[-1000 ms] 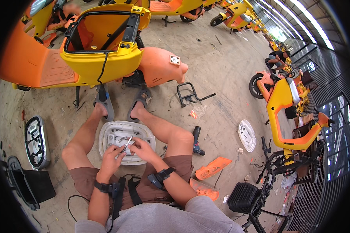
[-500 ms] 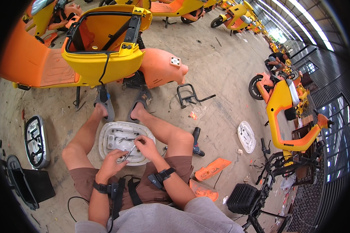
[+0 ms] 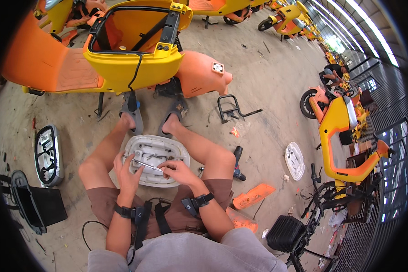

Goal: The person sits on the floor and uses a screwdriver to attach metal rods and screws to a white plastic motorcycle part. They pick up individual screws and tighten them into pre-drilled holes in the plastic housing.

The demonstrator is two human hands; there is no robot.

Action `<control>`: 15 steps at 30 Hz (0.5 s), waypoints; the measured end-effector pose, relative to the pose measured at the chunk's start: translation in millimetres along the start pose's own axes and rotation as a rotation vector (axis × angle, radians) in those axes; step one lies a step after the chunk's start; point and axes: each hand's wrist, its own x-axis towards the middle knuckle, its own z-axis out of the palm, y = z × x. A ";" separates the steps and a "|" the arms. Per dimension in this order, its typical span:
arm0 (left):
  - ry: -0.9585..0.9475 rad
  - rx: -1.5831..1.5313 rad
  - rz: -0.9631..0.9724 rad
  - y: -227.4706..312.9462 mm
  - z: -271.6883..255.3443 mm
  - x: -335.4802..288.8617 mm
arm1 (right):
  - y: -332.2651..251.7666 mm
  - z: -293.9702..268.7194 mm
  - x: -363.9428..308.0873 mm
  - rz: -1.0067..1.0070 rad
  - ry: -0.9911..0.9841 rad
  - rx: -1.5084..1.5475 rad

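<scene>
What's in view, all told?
Tray: 1, white, centre
Rod: 1, silver, over tray
Scooters: several, yellow-orange, top and right
Bracket: 1, black, upper centre
Drill: 1, dark, right
Oval cover: 1, white, right
Panels: 2, orange, right
Framed cover: 1, black-silver, left
Bin: 1, black, left
Co-worker: 1, dark top, far right
Shoes: 2, grey, above tray
Left grip: 1, bare, at rod
Right grip: 1, bare, on rod

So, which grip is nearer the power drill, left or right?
Right. The right grip is at the thin metal rod's right end, with the right knee between it and the power drill; the left grip is farther left, at the other end.
</scene>
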 end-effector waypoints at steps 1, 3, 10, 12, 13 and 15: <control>0.029 -0.043 -0.045 2.7 1.9 -1.4 | 0.1 -1.0 0.8 -0.003 -0.013 0.015; 0.134 -0.083 -0.127 8.6 5.9 0.1 | -0.9 -7.4 5.2 -0.018 -0.041 0.001; -0.076 -0.515 -0.421 -24.7 21.7 -4.5 | 4.6 -6.8 4.9 -0.012 -0.065 0.005; -0.064 -0.442 -0.266 -23.3 22.5 -6.4 | 2.0 -2.5 0.5 -0.014 -0.095 -0.003; -0.062 -0.427 -0.228 -17.7 22.8 -8.1 | -1.1 -1.1 -0.8 0.011 -0.146 0.023; -0.110 -0.375 -0.190 -4.6 17.9 -9.1 | 1.2 3.6 -2.2 0.081 -0.222 -0.025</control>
